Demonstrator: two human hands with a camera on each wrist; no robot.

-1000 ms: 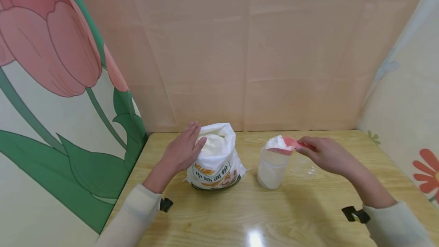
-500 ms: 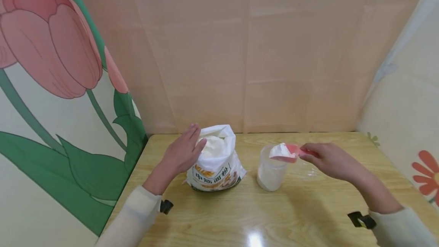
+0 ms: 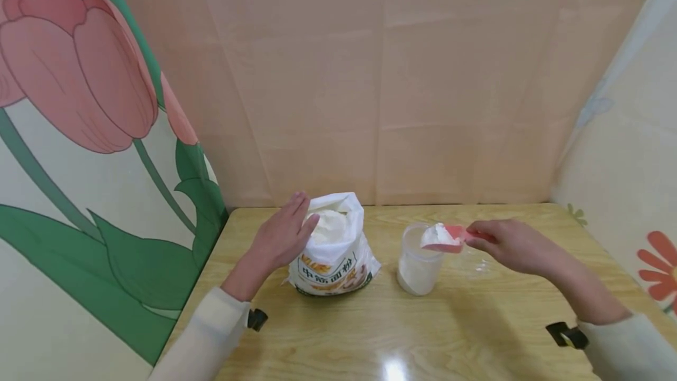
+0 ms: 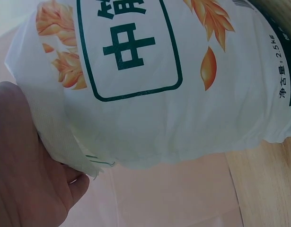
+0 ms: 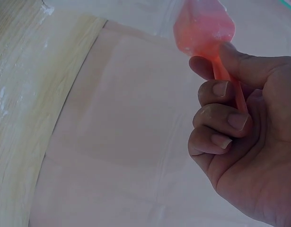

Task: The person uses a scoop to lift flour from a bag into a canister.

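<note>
A white flour bag stands upright with its mouth rolled wide, and white flour shows inside. My left hand holds the left side of its rim, thumb by the opening and fingers along the outside. The left wrist view shows the printed bag front beside that hand. My right hand grips the handle of a pink scoop, which carries a heap of flour. Its bowl is above the right side of a clear plastic jar partly filled with flour. In the right wrist view, curled fingers surround the scoop handle.
A crumpled clear plastic piece lies on the wooden table right of the jar. White powder specks mark the tabletop in the right wrist view. A pinkish-beige sheet hangs behind the table, with flower-patterned panels on both sides.
The right hand and loaded scoop have moved slightly right and down from over the jar's mouth, uncovering more of its rim. The left hand stays at the bag.
</note>
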